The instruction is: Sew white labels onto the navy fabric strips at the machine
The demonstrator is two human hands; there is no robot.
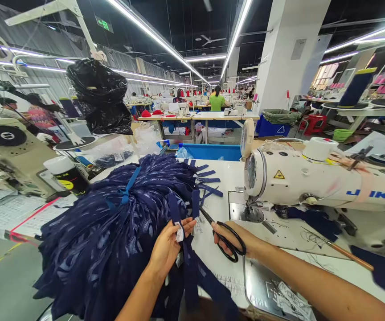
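A large heap of navy blue fabric pieces (pixel 112 232) lies on the white sewing table (pixel 226 178), tied with a blue ribbon. My left hand (pixel 169 245) pinches a navy strap (pixel 175 211) with a small white label (pixel 179 232) at the heap's right edge. My right hand (pixel 235 238) grips black-handled scissors (pixel 224 236), whose blades point up and left towards the strap and a second label (pixel 198 225). Several more navy straps (pixel 207 180) stick out of the heap to the right.
A white JUKI sewing machine (pixel 313 178) stands just right of my hands, its needle plate (pixel 252 214) close to the scissors. A black bag (pixel 100 96) hangs above the heap. Another machine (pixel 8 151) sits at left. People work at tables (pixel 195 117) further back.
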